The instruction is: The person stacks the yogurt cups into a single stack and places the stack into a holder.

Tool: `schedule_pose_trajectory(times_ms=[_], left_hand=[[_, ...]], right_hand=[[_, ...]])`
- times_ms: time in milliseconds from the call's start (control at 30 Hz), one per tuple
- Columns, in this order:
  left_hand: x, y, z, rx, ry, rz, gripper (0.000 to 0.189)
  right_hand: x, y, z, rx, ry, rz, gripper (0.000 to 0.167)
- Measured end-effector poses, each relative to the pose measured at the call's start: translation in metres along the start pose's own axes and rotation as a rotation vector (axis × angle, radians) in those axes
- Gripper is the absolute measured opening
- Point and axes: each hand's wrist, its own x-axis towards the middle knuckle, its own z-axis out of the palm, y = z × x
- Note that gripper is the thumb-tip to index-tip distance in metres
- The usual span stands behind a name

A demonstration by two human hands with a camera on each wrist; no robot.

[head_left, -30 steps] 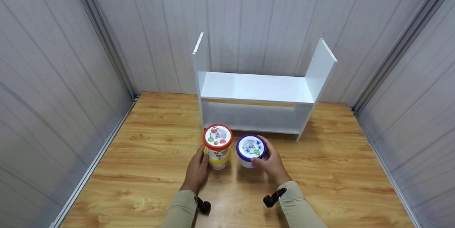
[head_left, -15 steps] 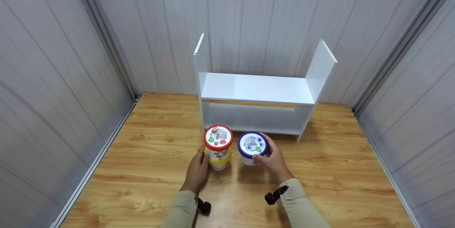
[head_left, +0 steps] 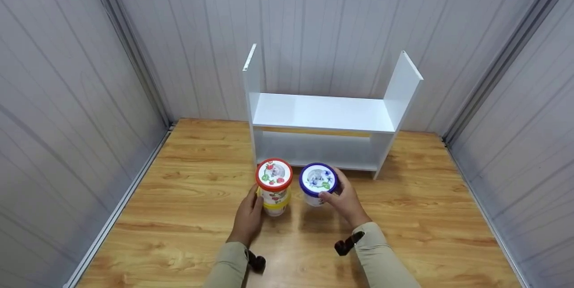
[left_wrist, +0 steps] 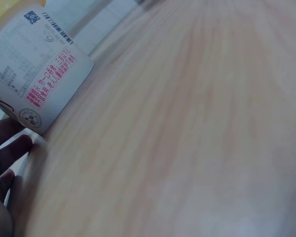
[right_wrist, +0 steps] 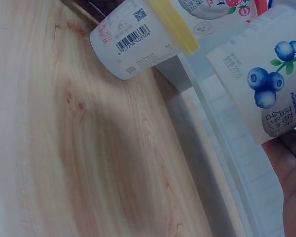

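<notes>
Wooden surface [head_left: 202, 167] before me, back wall [head_left: 305, 23] behind, left wall [head_left: 71, 99] and right wall [head_left: 520, 113] flanking. Shelf unit [head_left: 323, 111] stands on the surface near the back wall, its lower board [head_left: 318, 149] under the upper one, between two side panels. In front of its left end: lower tub [head_left: 275, 211] on the surface, upper tub [head_left: 274, 175] on top. My left hand [head_left: 248, 216] at the lower tub's left side. Third tub [head_left: 318, 180] just right of the stack, apart, raised off the surface; my right hand [head_left: 343, 200] round its right side.
</notes>
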Motion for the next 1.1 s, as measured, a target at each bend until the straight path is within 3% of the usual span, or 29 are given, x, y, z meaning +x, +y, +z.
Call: schedule_pose_trajectory(times_ms=[133,400,1100], left_hand=[[0.000,0.001,-0.001,-0.001,0.002,-0.001,0.061],[0.000,0.000,-0.001,0.025,0.015,0.082,0.058],[0.001,-0.001,-0.001,0.022,0.013,0.058,0.059]], right_hand=[[0.001,-0.004,0.000,-0.016,0.003,-0.011,0.089],[0.004,-0.008,0.000,-0.022,-0.016,-0.078,0.085],[0.010,-0.028,-0.003,-0.073,-0.032,-0.124,0.083]])
